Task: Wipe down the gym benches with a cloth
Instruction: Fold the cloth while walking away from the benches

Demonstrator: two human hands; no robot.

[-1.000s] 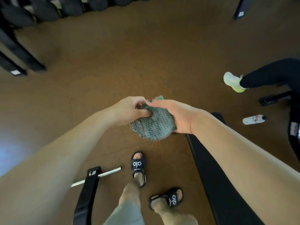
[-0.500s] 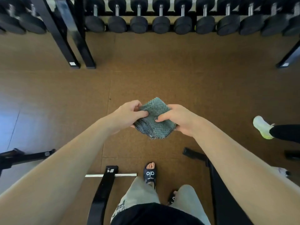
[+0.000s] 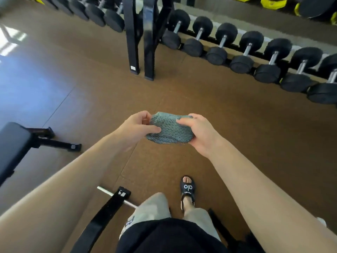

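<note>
Comparing with half a second back: view had swung left, a black padded bench (image 3: 12,143) came in at far left, dumbbell rack (image 3: 246,55) now ran diagonally top right, and the other person's shoe was gone. Slide sandal (image 3: 187,189) read "alo". My left hand (image 3: 138,128) and right hand (image 3: 198,134) stayed closed on the bunched green cloth (image 3: 169,127), thumbs on top, held in the air above the brown floor (image 3: 218,110).

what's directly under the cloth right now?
Only brown gym floor shows below the green cloth, which is held in the air between the left hand and the right hand. The cloth's underside is hidden.
</note>
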